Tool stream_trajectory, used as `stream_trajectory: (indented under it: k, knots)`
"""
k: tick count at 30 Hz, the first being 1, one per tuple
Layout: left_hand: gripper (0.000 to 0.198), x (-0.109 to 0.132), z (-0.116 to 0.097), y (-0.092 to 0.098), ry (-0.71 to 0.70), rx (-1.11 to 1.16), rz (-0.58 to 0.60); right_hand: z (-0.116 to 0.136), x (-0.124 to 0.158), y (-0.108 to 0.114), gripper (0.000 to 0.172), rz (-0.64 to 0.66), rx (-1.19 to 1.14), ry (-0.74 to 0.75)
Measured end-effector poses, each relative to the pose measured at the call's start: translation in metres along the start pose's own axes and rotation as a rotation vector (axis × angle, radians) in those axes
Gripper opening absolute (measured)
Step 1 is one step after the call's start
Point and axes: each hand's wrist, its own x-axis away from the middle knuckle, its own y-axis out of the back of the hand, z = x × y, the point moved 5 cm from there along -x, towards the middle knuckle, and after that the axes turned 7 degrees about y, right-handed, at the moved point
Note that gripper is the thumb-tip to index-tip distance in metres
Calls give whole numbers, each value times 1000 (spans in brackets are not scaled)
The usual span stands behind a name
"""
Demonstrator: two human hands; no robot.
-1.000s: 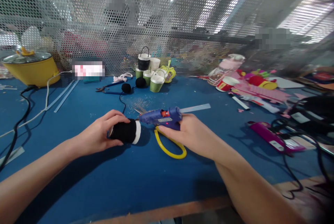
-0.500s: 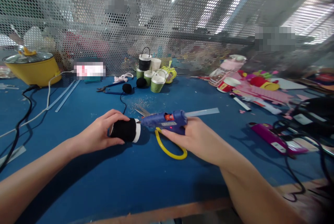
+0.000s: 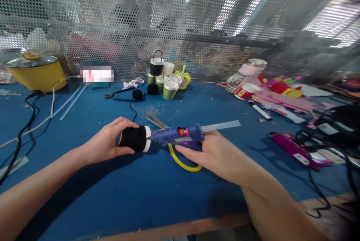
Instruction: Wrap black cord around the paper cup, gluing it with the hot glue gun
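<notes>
My left hand (image 3: pixel 112 139) is closed around a small paper cup (image 3: pixel 134 138) wound with black yarn, lying on its side with its white rim facing right. In my right hand (image 3: pixel 213 149) is a blue hot glue gun (image 3: pixel 176 136), its red light lit and a clear glue stick (image 3: pixel 222 125) poking out of the back. The nozzle points left and meets or nearly meets the cup's rim. Beneath the gun lie scissors (image 3: pixel 185 164) with yellow handles, partly covered. A black yarn ball (image 3: pixel 137 95) sits behind the cup, its strand running toward it.
Green and black wrapped cups (image 3: pixel 170 89) stand together at the back middle, beside pliers (image 3: pixel 120 97). At back left is a yellow electric pot (image 3: pixel 36 74), near loose glue sticks (image 3: pixel 73 102). On the right lie a red paper cup (image 3: pixel 246 91), a purple power strip (image 3: pixel 298 150) and dark cables.
The glue gun has tilted and its nozzle has shifted slightly down along the cup's rim. More of the scissors' blades shows behind it. My left hand keeps its hold on the cup.
</notes>
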Motion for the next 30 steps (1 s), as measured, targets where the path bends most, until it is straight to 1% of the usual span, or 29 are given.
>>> stream_trajectory:
  k: [3, 7, 14, 19, 21, 24, 25, 27, 29, 30]
  knots:
    - [44, 0, -2, -1, -12, 13, 8, -1, -2, 1, 23, -38, 44, 24]
    - [45, 0, -4, -1, -25, 15, 21, 0, -6, 3, 22, -83, 41, 36]
    - [45, 2, -7, -3, -62, -12, 16, -3, -13, 0, 22, -32, -15, 8]
    - [44, 2, -6, -4, -76, -16, 4, -8, -18, -4, 22, -55, -16, 14]
    - [44, 2, -6, -3, -67, -20, -1, -10, -19, -6, 24, -49, -80, -29]
    - [44, 2, -3, -3, -40, -22, -13, -17, -23, -6, 28, -51, -261, -118]
    - [44, 1, -3, -2, -34, -19, -20, -20, -25, -5, 27, -74, -332, -132]
    - [44, 1, -3, -1, -30, -15, -36, -31, -32, 0, 20, -166, -461, -147]
    - [44, 1, -4, -1, -33, -12, -46, -47, -41, 4, 14, -283, -521, -196]
    - [44, 1, -5, -1, -38, -10, -50, -55, -46, 6, 13, -315, -509, -208]
